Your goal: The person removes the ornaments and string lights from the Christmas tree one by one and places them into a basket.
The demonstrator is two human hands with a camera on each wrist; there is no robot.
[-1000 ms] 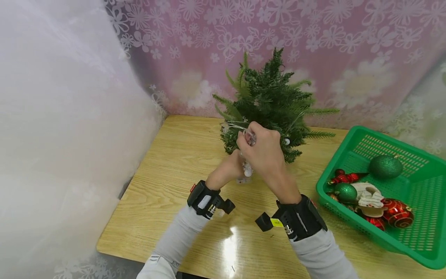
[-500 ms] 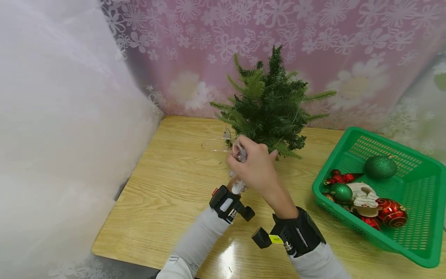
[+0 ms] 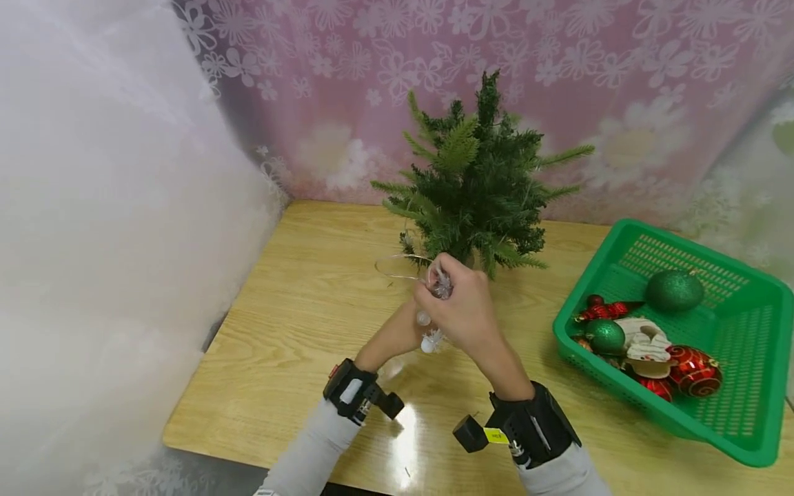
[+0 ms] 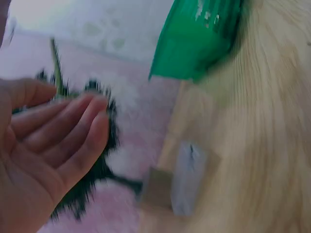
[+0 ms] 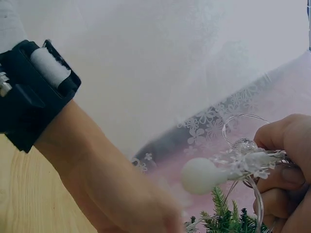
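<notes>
In the head view my right hand (image 3: 462, 303) pinches a bundle of string lights (image 3: 432, 339) with thin clear wire, white balls and snowflake pieces. The right wrist view shows a round white bulb (image 5: 201, 175) and a clear snowflake at those fingertips, and a loop of wire curves off beyond them. My left hand (image 3: 400, 331) is just left of and partly behind the right one. In the left wrist view its fingers (image 4: 80, 128) are extended and loosely bent, with nothing in the palm. Behind both hands stands a small green Christmas tree (image 3: 484, 186).
A green basket (image 3: 670, 421) on the right holds green balls (image 3: 675, 290), a red ball (image 3: 695, 370) and other ornaments. The wooden table (image 3: 267, 331) meets a pink flowered curtain (image 3: 347, 89). Near the trunk lies a whitish box-like thing (image 4: 188, 178).
My left hand went in toward the tree's base and came back left, beside the right hand. The right hand drew down and away from the branches, still holding the string lights.
</notes>
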